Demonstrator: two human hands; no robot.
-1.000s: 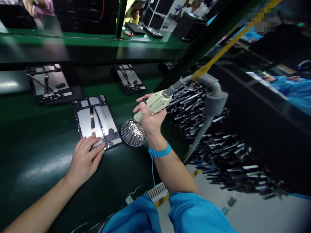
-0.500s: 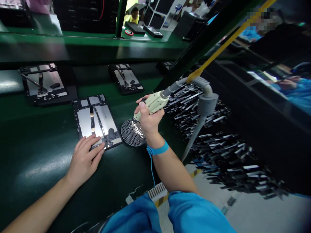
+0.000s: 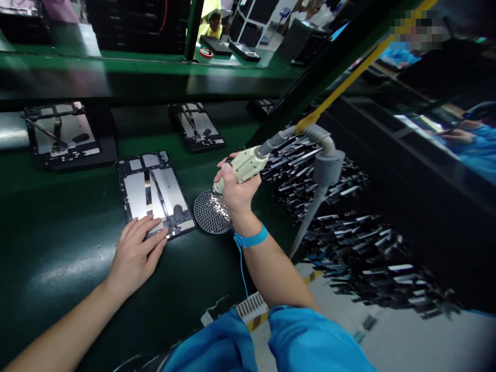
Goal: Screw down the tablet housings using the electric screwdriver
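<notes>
My right hand [image 3: 241, 188] is wrapped round a pale green electric screwdriver [image 3: 248, 164], its lower end over a round, dimpled screw tray [image 3: 213, 213]. Tip and bit are hidden by the hand. A tablet without its back cover [image 3: 157, 191] lies on the green bench, showing silver plates and a flat cable. Resting on its near edge, my left hand [image 3: 137, 250] has its fingers stretched out and grips nothing. A blue wrist strap [image 3: 251, 238] circles my right wrist.
Beyond lie more opened tablets, one at the left [image 3: 64, 132] and another farther back [image 3: 196, 124]. A grey cable [image 3: 327, 165] hangs from a yellow strap at the right. Dense rows of dark strips [image 3: 349, 243] stand beside the bench. Another person's arm [image 3: 461, 135] shows far right.
The tablets at the back have shifted slightly to the left. Both hands, the screwdriver and the near tablet stay almost where they were.
</notes>
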